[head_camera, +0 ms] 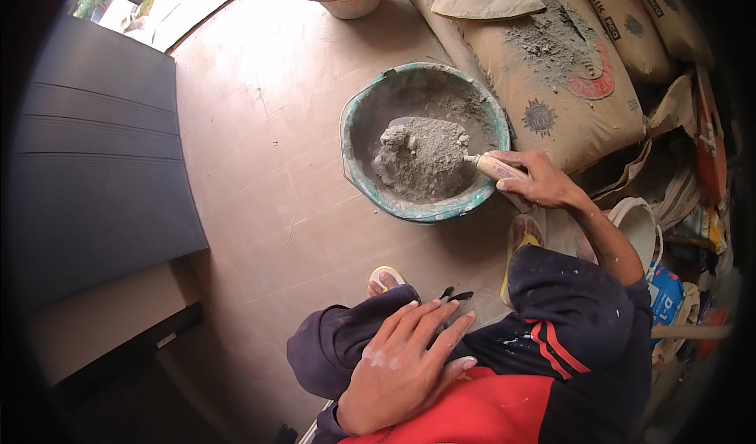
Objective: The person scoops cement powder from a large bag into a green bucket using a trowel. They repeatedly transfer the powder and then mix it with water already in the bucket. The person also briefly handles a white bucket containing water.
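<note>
My right hand (540, 179) is closed around the wooden handle of a trowel (501, 167) at the rim of a green bucket (425, 212). The trowel's blade lies inside the bucket, heaped with grey cement powder (434, 143) that has a few lumps at its left end. More grey powder coats the bucket's inner wall. My left hand (407, 355) rests palm down near my lap, in front of my red and dark shirt, with its fingers slightly spread and nothing held.
An opened cement sack (567, 113) with spilled powder lies right of the bucket, with more sacks (626, 25) behind. A second bucket (348, 4) stands at the top. A white pail (635, 228) is at right, a dark panel (106, 154) at left. My sandalled feet are on the tiled floor (260, 196).
</note>
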Motion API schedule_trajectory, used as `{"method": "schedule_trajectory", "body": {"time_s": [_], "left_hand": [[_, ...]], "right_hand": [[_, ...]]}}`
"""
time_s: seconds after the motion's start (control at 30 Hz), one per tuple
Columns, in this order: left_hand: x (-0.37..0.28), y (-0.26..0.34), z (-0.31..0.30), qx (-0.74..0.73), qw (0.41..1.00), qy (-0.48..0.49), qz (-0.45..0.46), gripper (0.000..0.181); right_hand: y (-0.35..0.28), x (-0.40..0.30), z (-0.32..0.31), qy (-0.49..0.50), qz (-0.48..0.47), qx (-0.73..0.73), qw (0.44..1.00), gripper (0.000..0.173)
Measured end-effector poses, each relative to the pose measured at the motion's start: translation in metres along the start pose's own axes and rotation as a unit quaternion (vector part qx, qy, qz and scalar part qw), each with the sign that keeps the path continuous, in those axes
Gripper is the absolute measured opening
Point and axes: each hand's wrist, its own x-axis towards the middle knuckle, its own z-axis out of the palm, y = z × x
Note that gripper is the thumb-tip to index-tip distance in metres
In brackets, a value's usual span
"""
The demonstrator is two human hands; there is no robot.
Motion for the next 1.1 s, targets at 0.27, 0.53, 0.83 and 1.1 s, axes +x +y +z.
{"method": "schedule_trajectory", "body": {"time_s": [0.27, 0.53, 0.83, 1.1], "left_hand": [[-0.001, -0.001, 0.004, 0.003, 1.0, 0.007, -0.006, 0.052], [-0.003, -0.001, 0.007, -0.001, 1.0, 0.011, -0.013, 0.053], [-0.005, -0.001, 0.008, -0.002, 1.0, 0.023, -0.015, 0.053], [-0.008, -0.002, 0.009, -0.006, 1.0, 0.029, -0.003, 0.052]], "right_hand": [[0.009, -0.013, -0.018, -0.003, 0.002, 0.007, 1.0, 0.057], [0.007, -0.018, -0.029, 0.048, -0.007, -0.051, 0.998, 0.056], [-0.016, -0.017, -0.037, 0.138, -0.058, -0.244, 0.958, 0.049], [-0.04, -0.024, -0.004, 0.116, -0.126, -0.31, 0.935, 0.05]]}}
